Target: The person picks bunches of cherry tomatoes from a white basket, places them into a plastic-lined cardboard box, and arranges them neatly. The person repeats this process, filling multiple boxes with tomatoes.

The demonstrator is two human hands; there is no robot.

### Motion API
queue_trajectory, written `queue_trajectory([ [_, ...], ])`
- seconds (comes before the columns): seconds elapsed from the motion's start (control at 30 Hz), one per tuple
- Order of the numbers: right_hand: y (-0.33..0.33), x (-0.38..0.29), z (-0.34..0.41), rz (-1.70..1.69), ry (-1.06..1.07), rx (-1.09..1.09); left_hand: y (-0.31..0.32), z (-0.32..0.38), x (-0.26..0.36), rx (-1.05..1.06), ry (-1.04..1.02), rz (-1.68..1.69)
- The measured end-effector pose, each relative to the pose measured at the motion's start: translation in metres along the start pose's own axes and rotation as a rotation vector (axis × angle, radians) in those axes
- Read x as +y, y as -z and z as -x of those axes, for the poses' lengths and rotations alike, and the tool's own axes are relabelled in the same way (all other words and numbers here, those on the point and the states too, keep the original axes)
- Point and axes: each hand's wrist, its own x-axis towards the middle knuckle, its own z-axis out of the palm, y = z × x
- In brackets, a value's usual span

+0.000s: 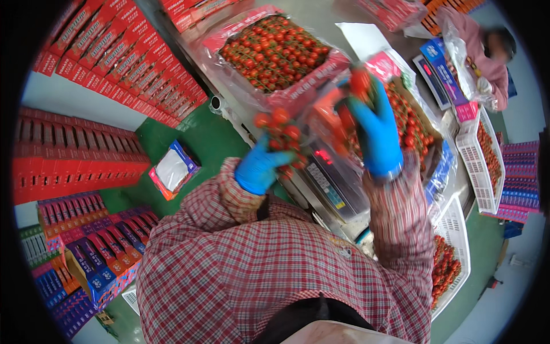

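My left hand (257, 168), in a blue glove, grips a bunch of cherry tomatoes (283, 133) in front of my body. My right hand (380, 133), also blue-gloved, is raised over the open box on the scale. Between its fingers is a blurred cluster of red tomatoes (360, 84). Beneath that hand, a lined carton holds tomatoes on the vine (412, 124), partly covered by my hand and forearm. The digital scale (331, 185), with red lit digits, lies between my arms. Beyond my left hand, a red carton (316, 88) in clear film is filled with vine tomatoes.
Stacked red cartons (116, 56) line the left. A small carton (172, 170) lies on the green floor (215, 137). White plastic crates (462, 253) with tomatoes stand at the right. At upper right, a person in a pink sleeve (466, 30) works beside another scale (432, 81).
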Motion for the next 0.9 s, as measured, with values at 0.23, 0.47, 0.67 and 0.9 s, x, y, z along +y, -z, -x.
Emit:
queue_trajectory([
  [0.23,-0.078,0.122,-0.212,0.810,0.151,-0.222,0.110,-0.001,0.071,0.036,-0.237,0.448],
  [0.47,-0.110,0.178,-0.236,1.376,-0.219,-0.750,0.149,-0.003,0.078,0.211,-0.195,0.493],
  [0.67,-0.140,0.179,-0.218,1.551,-0.082,-0.424,0.150,-0.008,0.083,0.100,-0.209,0.506],
  [0.9,-0.147,0.190,-0.249,1.009,-0.079,-0.736,0.158,-0.006,0.085,0.169,-0.213,0.533],
])
